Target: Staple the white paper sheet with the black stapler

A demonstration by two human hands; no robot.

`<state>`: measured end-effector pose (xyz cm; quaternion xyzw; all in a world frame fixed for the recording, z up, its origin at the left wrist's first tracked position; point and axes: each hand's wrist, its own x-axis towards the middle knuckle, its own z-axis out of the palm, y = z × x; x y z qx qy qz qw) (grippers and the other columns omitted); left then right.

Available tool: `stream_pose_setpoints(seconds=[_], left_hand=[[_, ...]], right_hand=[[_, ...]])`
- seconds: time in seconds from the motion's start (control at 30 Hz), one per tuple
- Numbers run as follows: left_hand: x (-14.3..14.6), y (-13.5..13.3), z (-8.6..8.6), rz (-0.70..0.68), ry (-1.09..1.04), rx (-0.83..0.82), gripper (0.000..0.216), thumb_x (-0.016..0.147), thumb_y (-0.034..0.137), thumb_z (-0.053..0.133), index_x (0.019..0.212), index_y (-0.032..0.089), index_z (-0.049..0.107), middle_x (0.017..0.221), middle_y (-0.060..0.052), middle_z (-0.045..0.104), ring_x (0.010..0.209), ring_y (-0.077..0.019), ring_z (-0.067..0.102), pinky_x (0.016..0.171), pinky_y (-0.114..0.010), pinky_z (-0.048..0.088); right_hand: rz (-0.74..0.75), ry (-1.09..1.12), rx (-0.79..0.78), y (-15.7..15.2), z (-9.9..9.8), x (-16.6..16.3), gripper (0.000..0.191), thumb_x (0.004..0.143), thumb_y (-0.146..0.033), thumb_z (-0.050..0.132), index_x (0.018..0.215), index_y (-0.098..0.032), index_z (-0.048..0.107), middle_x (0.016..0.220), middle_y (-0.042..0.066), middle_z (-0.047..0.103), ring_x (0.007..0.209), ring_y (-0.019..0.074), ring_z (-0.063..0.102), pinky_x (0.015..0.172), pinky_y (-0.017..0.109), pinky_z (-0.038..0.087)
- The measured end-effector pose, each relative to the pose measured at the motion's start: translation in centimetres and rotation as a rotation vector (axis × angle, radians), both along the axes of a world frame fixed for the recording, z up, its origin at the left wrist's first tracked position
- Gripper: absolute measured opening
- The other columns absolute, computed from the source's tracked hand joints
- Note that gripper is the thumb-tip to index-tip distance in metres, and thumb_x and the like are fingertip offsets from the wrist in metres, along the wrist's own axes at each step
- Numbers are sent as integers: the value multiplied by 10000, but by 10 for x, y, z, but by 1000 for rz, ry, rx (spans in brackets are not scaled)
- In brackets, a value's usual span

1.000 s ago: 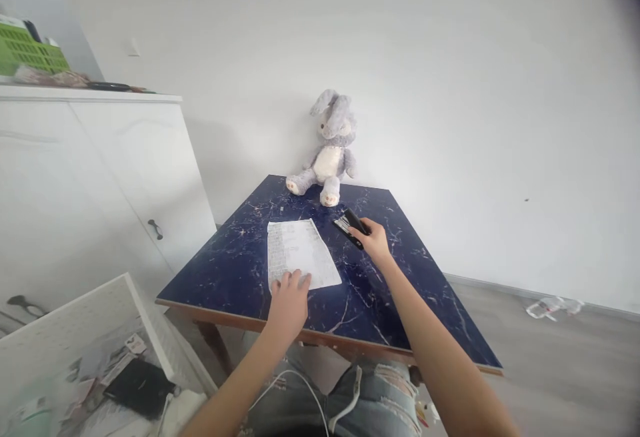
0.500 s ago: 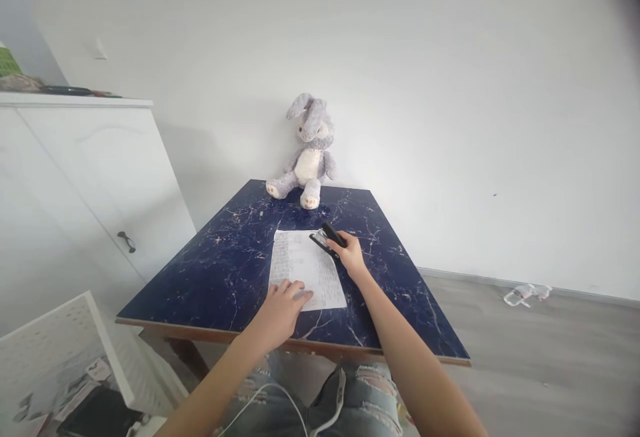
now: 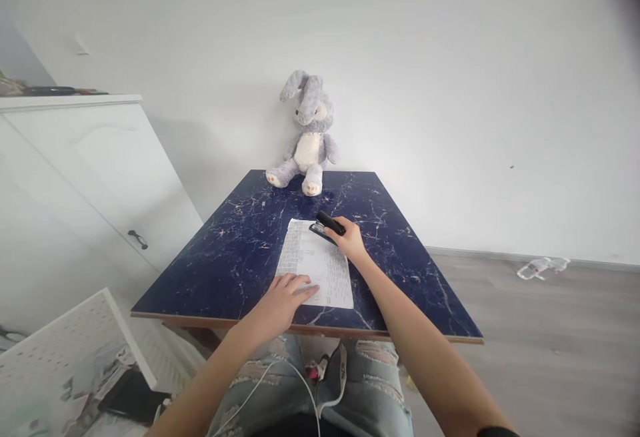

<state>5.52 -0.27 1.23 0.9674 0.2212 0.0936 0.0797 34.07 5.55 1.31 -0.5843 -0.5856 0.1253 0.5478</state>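
Pressing a black metal stapler [image 3: 327,225] in a closed right hand [image 3: 349,242] onto the printed white paper sheet's [image 3: 316,265] far right corner; left hand [image 3: 280,301] flat, fingers spread. The stapler was beside the sheet a second ago.

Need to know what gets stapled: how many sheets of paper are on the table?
1 that shows: a white printed paper sheet on the dark blue marbled table, left hand on its near edge, black stapler at its far corner. More sheets may lie hidden beneath it.

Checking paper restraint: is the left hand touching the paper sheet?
Touching. The head view shows the left hand lying flat, its fingers overlapping the near edge of the paper sheet with no gap.
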Motion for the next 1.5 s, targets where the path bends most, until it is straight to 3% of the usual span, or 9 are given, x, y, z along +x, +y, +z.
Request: stream_pose_setpoints(seconds=[0.17, 0.23, 0.3, 0.47, 0.63, 0.93, 1.03, 1.2, 1.5], left_hand=[[0, 29, 42, -42, -107, -250, 412, 1012, 280, 533, 1406, 376, 609, 1469, -41, 560, 1282, -295, 559, 1050, -440, 454], [11, 58, 59, 77, -309, -327, 360, 1023, 356, 516, 1354, 335, 654, 1436, -54, 586, 1261, -279, 585, 1061, -414, 457], [32, 90, 62, 171, -570, -391, 318, 1015, 396, 516, 1226, 273, 719, 1306, -77, 665, 1213, -278, 613, 1063, -415, 461], [94, 144, 16, 191, -1040, -867, 329, 958, 449, 582, 1064, 173, 728, 1131, -131, 724, 1091, -290, 674, 919, -397, 539], [102, 150, -17, 198, -1119, -817, 302, 978, 412, 557, 1069, 183, 732, 1172, -122, 714, 1093, -260, 671, 951, -378, 523], [101, 152, -30, 273, -1082, -761, 254, 965, 318, 523, 944, 197, 745, 1017, -90, 735, 985, -227, 693, 944, -372, 527], [99, 155, -32, 290, -1100, -736, 246, 945, 318, 538, 925, 201, 754, 990, -84, 742, 975, -226, 695, 937, -363, 520], [96, 157, -32, 345, -1157, -777, 262, 908, 318, 532, 875, 179, 751, 964, -105, 755, 948, -236, 711, 917, -377, 530], [100, 160, -36, 380, -1136, -787, 281, 902, 333, 548, 827, 173, 767, 883, -100, 767, 848, -239, 726, 855, -380, 560]], right_hand=[[-33, 46, -18, 1, -7, 7, 342, 825, -456, 699, 1006, -169, 741, 903, 55, 728, 776, 217, 611, 714, 320, 431], [-36, 74, -47, 1, -10, 10, 343, 823, -461, 701, 991, -165, 739, 875, 48, 716, 757, 213, 597, 688, 310, 417], [-7, 109, -70, 1, -10, 11, 343, 833, -473, 691, 978, -165, 733, 835, 34, 694, 724, 201, 575, 657, 298, 400], [149, 155, -77, 3, -7, 3, 355, 882, -483, 652, 1038, -171, 718, 828, 15, 677, 704, 178, 555, 640, 282, 393], [206, 22, -71, 6, -10, -1, 358, 849, -423, 722, 1117, -186, 740, 965, 48, 732, 840, 214, 634, 773, 323, 451], [297, -130, -109, 7, -14, 4, 339, 834, -408, 764, 1101, -199, 760, 1013, 69, 746, 868, 228, 668, 803, 345, 472], [395, -2, -149, 6, -11, 10, 408, 849, -438, 741, 1187, -209, 747, 1141, 86, 745, 1000, 267, 675, 893, 379, 485], [588, 420, -255, 0, -10, 26, 378, 857, -391, 671, 1177, -212, 765, 1195, 81, 746, 1109, 282, 664, 1054, 433, 441], [690, 492, -328, -4, -13, 30, 437, 813, -360, 737, 1225, -216, 738, 1253, 86, 727, 1163, 294, 654, 1042, 441, 465]])
